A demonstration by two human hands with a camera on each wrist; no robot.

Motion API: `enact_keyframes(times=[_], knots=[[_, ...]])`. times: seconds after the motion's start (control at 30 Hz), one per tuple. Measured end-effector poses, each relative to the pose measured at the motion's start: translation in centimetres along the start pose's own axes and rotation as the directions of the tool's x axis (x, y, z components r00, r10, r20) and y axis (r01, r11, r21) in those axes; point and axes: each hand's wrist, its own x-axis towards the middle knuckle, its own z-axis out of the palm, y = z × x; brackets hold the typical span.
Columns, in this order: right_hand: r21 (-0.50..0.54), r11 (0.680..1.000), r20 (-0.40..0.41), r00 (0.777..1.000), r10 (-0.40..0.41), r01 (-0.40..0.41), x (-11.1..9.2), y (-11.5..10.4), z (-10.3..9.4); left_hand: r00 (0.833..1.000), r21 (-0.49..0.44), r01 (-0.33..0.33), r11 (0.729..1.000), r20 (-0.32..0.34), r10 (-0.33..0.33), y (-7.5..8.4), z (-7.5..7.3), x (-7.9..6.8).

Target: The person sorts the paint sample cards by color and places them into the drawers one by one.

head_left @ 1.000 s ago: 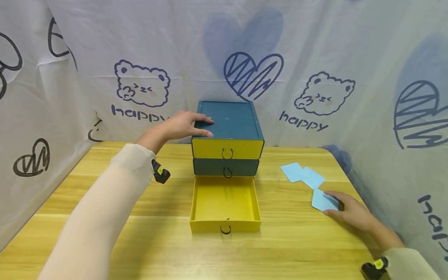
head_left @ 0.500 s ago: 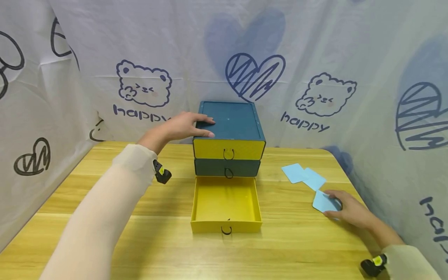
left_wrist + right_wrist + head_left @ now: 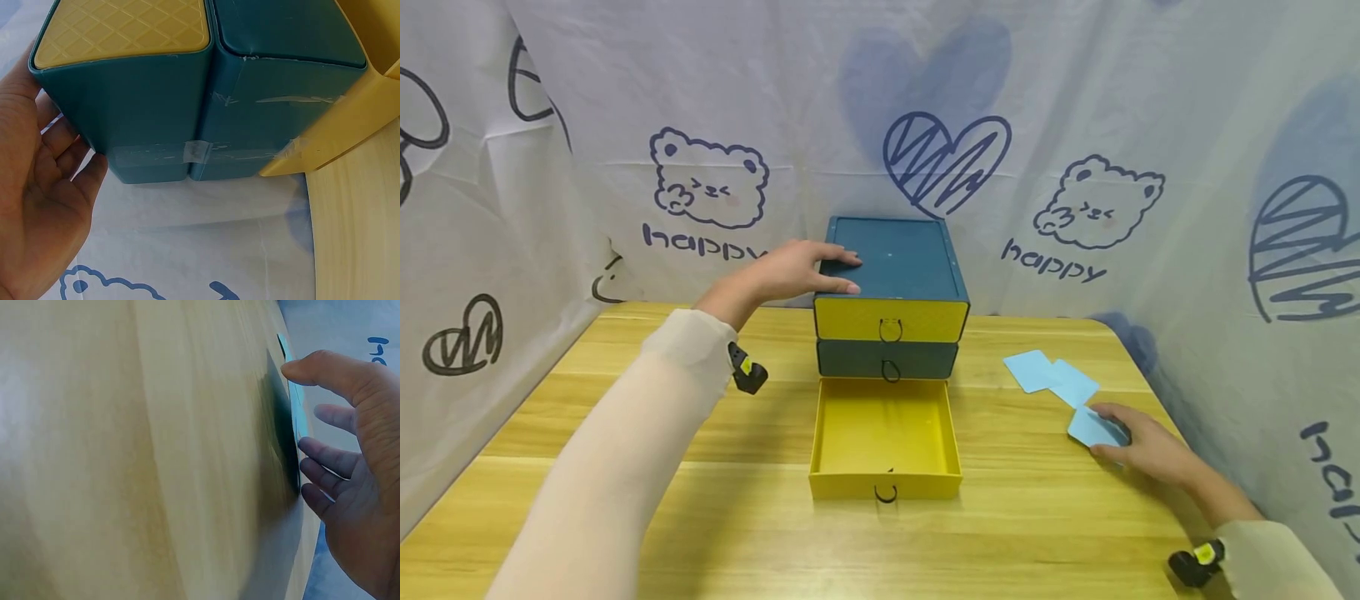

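Observation:
My left hand (image 3: 786,268) rests with spread, straight fingers on the left side of the blue top of a small drawer unit (image 3: 898,258). In the left wrist view, that hand (image 3: 44,181) touches the edge of the dark teal casing (image 3: 131,112). The unit's bottom yellow drawer (image 3: 850,487) is pulled out; the yellow and dark drawers above it are closed. At the right, my right hand (image 3: 1150,446) holds a light blue card (image 3: 1092,427) by its edges between thumb and fingers. The right wrist view shows this hand (image 3: 369,437) low over the table.
Two more light blue cards (image 3: 1028,371) lie overlapping on the wooden table (image 3: 1015,517), just beyond the held one. A printed white cloth (image 3: 820,100) hangs close behind the drawer unit and along both sides of the table.
The held card and the right hand's fingertips have shifted very slightly on the table. My left hand stays on the drawer unit.

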Motion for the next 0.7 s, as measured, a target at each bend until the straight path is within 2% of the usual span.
enact_keyframes(times=[0.33,0.57,0.7], knots=[[0.074,0.997,0.031,0.999,0.006,-0.008,0.4,-0.4,-0.3,1.0,-0.01,0.002,1.0,-0.004,-0.002,-0.3,0.1,0.0],[0.059,0.998,0.037,0.999,0.005,-0.007,0.5,-0.7,-0.1,1.0,-0.005,0.001,1.0,0.0,-0.001,-0.1,0.1,-0.1],[0.055,0.998,0.028,0.999,-0.024,0.023,0.6,-1.5,0.1,1.0,-0.005,0.006,1.0,0.001,-0.006,0.0,0.0,-0.1]])
